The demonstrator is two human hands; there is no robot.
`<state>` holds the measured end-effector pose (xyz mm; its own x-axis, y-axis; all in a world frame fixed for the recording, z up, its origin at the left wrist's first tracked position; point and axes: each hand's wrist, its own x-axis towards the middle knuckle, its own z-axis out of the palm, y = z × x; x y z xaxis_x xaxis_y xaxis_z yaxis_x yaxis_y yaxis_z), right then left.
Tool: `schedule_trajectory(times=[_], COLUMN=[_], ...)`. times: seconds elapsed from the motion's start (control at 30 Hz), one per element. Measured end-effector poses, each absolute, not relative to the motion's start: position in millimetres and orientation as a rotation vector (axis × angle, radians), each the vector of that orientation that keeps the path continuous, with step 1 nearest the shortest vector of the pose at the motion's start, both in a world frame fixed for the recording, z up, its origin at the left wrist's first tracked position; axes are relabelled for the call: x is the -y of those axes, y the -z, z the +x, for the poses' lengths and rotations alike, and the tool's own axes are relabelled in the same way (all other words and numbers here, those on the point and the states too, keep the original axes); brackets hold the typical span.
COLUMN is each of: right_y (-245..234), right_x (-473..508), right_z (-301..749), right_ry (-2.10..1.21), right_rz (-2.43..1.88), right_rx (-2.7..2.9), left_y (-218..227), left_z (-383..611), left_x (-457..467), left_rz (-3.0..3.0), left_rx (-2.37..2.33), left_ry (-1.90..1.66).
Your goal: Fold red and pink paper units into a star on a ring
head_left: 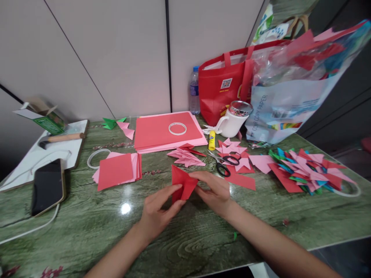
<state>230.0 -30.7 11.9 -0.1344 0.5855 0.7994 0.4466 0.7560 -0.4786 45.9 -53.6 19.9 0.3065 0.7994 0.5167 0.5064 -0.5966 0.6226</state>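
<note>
A folded piece of red paper (185,183) is held between both hands above the green wood-grain table (116,239). My left hand (160,206) pinches its left and lower edges with thumb and fingers. On the other side, my right hand (213,191) grips the upper right corner, its thumb mostly hidden. Just beyond them lies a bunch of folded pink and red paper pieces (187,155). Scissors (223,164) with black handles rest to the right, over more folded pink paper stars (232,146). A red paper strip (242,180) lies beside my right hand.
Square sheets (114,172) are stacked at left, near a phone (48,187) and a hammer (60,139). Large red sheets (156,131) carry a tape roll (177,129). A glue stick (212,140), white mug (232,121), red bag (214,90) and colourful folded-paper pile (310,170) stand right.
</note>
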Motion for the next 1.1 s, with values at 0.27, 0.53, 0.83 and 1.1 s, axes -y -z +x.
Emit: schedule_trajectory(times=[0.27, 0.53, 0.83, 1.1], right_y=[-11.8, -12.6, -9.4, -10.7], right_x=[31.2, 30.9, 31.9, 31.8], right_z=[229.3, 227.8, 227.5, 229.5], right_ry=[-0.078, -0.067, -0.045, -0.175], right_rz=[-0.774, -0.755, -0.782, -0.755], right_rx=[1.816, 1.785, 1.766, 1.821], left_y=[-23.9, -19.2, -18.8, -14.0], left_z=[44.9, 46.8, 46.7, 47.4], left_x=[55.4, 54.6, 55.7, 58.2], left_rz=[2.294, 2.36, 2.346, 1.904], left_rx=[-1.172, -1.037, -1.047, -1.158], left_ry=[-1.199, -1.369, -1.348, -1.114])
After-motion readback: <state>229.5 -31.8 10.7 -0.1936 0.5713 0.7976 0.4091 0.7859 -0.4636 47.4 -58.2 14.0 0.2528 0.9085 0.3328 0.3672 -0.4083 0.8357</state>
